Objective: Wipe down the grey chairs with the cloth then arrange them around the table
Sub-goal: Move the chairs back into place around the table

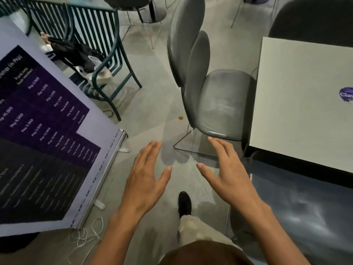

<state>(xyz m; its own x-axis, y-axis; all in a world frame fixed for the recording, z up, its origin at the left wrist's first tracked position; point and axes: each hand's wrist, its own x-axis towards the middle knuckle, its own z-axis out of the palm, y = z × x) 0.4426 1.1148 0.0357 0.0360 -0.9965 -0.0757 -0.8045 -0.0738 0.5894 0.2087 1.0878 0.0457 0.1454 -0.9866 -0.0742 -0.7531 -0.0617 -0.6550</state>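
Grey floor tiles fill my feed, with a price banner (44,119) leaning in at nine o'clock and the white table (298,104) at three o'clock. Two grey chairs (219,104) stand nested one behind the other at one o'clock, the front seat's edge touching the table or close to it. A dark chair back (313,20) at two o'clock may be a third; I can't judge its colour in this light. Left hand (145,176) and right hand (229,173) both hover flat, fingers spread, holding nothing, just short of the seat's front edge. No cloth anywhere in my view. The seat shows a streaky sheen, possibly wiped already. I'd judge the arranging is what remains: those two chairs need separating and placing round the table.
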